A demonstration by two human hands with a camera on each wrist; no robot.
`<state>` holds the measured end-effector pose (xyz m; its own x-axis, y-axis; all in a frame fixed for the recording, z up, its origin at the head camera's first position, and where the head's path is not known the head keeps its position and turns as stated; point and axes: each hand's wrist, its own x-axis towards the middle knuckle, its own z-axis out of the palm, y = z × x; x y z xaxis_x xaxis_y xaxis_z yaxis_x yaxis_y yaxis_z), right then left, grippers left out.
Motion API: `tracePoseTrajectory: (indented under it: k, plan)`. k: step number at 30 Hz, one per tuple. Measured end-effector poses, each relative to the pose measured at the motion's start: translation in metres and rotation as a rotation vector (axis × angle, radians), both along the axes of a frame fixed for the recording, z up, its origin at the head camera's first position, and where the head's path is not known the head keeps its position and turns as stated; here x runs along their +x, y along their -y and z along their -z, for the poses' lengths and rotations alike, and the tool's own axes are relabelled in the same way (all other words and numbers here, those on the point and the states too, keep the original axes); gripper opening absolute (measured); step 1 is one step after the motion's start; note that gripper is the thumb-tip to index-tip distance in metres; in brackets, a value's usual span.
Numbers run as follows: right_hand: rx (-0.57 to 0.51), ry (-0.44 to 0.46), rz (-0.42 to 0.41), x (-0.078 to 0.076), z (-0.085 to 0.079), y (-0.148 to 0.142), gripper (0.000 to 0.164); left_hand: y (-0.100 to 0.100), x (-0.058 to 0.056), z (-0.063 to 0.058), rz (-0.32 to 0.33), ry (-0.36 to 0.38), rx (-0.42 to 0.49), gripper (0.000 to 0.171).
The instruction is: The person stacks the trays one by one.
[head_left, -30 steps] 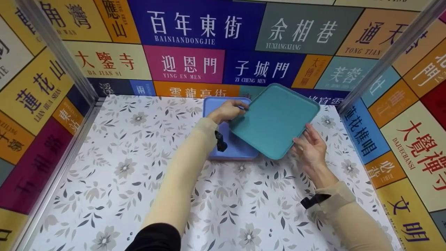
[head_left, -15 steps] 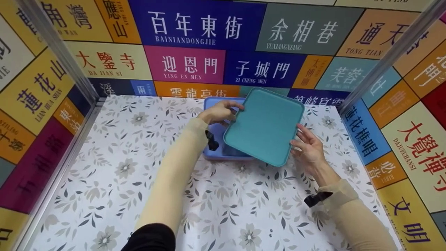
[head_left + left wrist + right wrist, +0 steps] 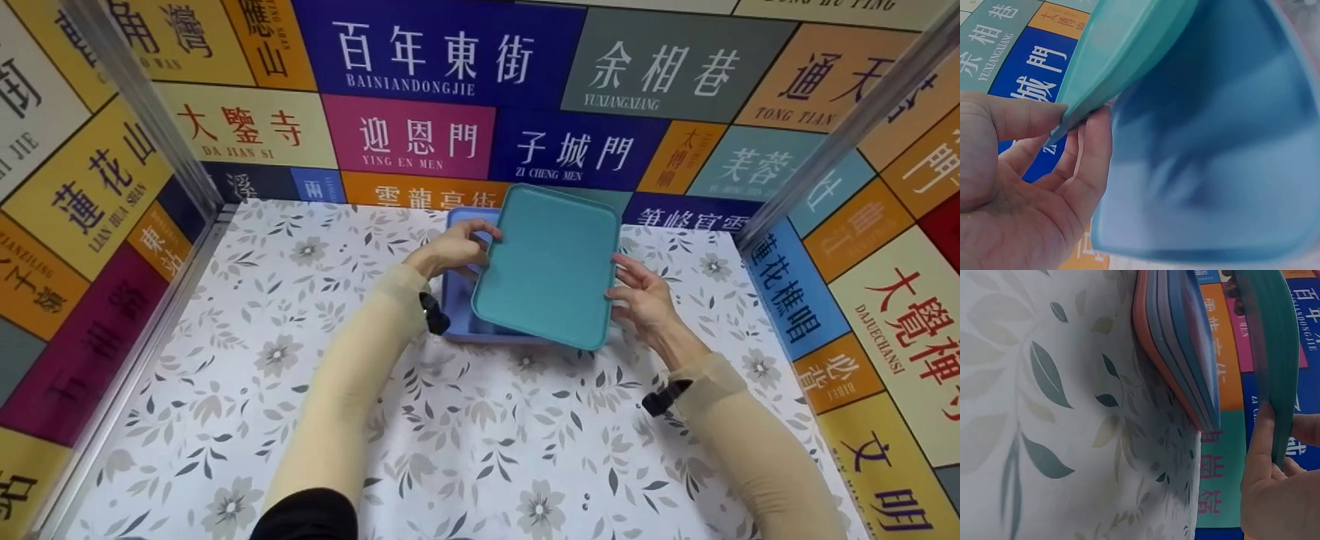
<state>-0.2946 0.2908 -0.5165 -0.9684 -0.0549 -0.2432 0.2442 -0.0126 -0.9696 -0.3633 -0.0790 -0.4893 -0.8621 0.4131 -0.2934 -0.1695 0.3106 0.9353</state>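
Both hands hold up a teal rectangular tray (image 3: 551, 262), tilted a little, above a stack of trays. My left hand (image 3: 454, 251) pinches its left edge; in the left wrist view the thumb lies on top and the fingers beneath. At the opposite edge my right hand (image 3: 641, 296) grips the rim between thumb and fingers. Under the teal tray a blue tray (image 3: 459, 315) shows at the top of the stack. From the side, the right wrist view shows several stacked trays (image 3: 1171, 349) with an orange one lowest. A gap separates the teal tray from the stack.
The stack stands on a white table (image 3: 480, 450) covered with a floral print, near its back edge. Behind it rises a wall (image 3: 412, 139) of coloured panels with lettering. Metal posts stand at the left and right corners.
The teal tray has moved left, more over the stack, and turned straighter. Both hands have shifted left with it, keeping their hold on its edges.
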Motion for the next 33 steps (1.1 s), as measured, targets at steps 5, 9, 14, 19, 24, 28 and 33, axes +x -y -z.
tracePoseTrajectory:
  k: [5, 9, 14, 19, 24, 28, 33]
  plan:
    - [0.146, 0.009, -0.031, -0.021, 0.003, 0.016, 0.083, 0.009, 0.007, 0.006, -0.081, -0.024, -0.001, 0.055]
    - [0.222, 0.005, -0.048, -0.034, 0.007, 0.03, 0.083, 0.015, 0.012, 0.012, -0.125, -0.045, -0.03, 0.052]
    - [0.291, -0.03, -0.079, -0.043, 0.015, 0.043, 0.082, 0.022, 0.015, 0.019, -0.159, -0.068, -0.072, 0.051]
    - [0.412, -0.086, -0.067, -0.051, 0.021, 0.053, 0.077, 0.023, 0.016, 0.023, -0.18, -0.098, -0.116, 0.054]
    - [0.521, -0.112, -0.065, -0.054, 0.028, 0.062, 0.073, 0.024, 0.018, 0.032, -0.213, -0.101, -0.177, 0.054]
    - [0.564, -0.141, -0.092, -0.055, 0.03, 0.066, 0.069, 0.025, 0.019, 0.035, -0.268, -0.059, -0.189, 0.054]
    - [0.583, -0.196, -0.104, -0.054, 0.031, 0.067, 0.065, 0.028, 0.018, 0.037, -0.295, -0.047, -0.253, 0.051]
